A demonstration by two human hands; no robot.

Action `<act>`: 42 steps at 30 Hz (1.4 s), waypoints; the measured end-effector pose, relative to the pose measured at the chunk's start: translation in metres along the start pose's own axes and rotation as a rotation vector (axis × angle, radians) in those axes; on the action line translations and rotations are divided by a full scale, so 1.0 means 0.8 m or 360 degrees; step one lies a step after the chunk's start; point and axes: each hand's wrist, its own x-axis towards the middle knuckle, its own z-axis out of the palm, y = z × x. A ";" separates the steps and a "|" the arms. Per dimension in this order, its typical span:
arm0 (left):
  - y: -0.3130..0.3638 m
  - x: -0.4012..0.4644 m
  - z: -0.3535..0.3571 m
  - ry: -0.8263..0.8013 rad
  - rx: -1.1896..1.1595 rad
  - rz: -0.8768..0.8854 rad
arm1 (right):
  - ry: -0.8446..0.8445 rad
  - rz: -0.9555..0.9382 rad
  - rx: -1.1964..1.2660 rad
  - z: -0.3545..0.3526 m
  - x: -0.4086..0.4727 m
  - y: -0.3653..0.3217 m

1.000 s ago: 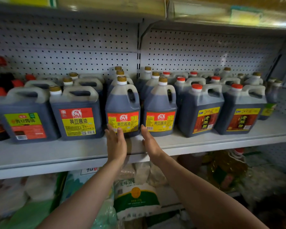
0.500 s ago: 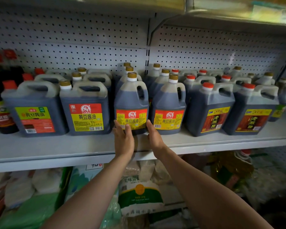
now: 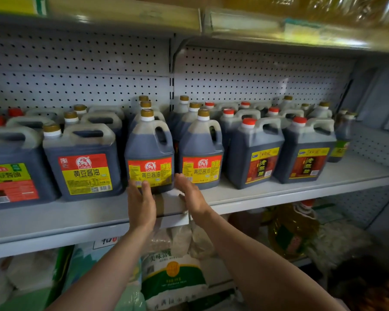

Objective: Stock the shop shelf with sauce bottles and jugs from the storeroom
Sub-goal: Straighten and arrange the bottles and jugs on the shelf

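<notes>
Jug labels [image 3: 150, 172] read 黄豆酱油; vinegar jugs [image 3: 262, 164] read 老陈醋; bag [image 3: 164, 257] shows 美味.

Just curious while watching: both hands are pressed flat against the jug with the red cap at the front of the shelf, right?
Not quite: the head view shows the left hand and right hand against a jug with a gold cap, not red. The rest is right.

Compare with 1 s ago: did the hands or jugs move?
Both hands went forward. The left hand now presses straight fingers on the lower front of the middle jug, over its label edge; the right hand has its fingertips at that jug's right bottom corner, beside the next jug. Neither grips anything. Whether the jug slid back cannot be told, since the camera moved. The other jugs and shelf look unchanged.
</notes>
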 end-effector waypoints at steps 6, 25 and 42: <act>0.025 -0.062 0.064 0.0087 -0.0036 0.0263 | 0.0692 -0.0288 0.0298 -0.100 -0.035 -0.036; 0.120 -0.145 0.317 -0.0291 -0.0363 0.0002 | 0.0480 0.0001 -0.0223 -0.364 -0.003 -0.031; 0.124 -0.143 0.327 -0.0096 -0.0317 -0.0109 | 0.0437 -0.0069 -0.0173 -0.369 -0.004 -0.020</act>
